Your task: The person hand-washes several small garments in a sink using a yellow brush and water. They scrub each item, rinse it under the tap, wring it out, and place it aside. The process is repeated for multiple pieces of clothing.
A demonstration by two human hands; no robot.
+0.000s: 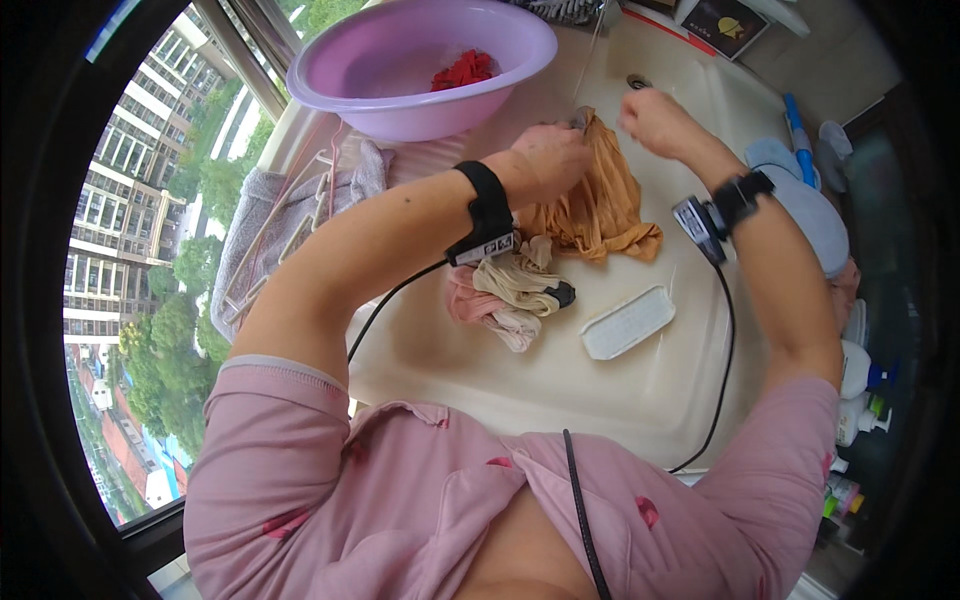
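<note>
My left hand [551,161] is closed on the upper end of a wet-looking orange-brown cloth [611,206], which hangs in folds into the cream laundry sink [660,405]. To its right, my right hand [656,124] is curled into a fist, apart from the cloth, and nothing shows in it. Just beyond that fist is a round metal drain fitting [638,81]. Below my left wrist lies a bunched heap of pink and cream fabric [517,292] with a dark patch. A white rectangular tray or soap block [628,322] rests on the sink floor.
A purple plastic basin [420,112] with red cloth [463,71] stands at the back left. A grey towel [251,217] and clothes hangers [300,202] lie by the window. Along the right edge are a blue-handled brush [801,142] and pump bottles [855,420]. Black cables trail from both wrists.
</note>
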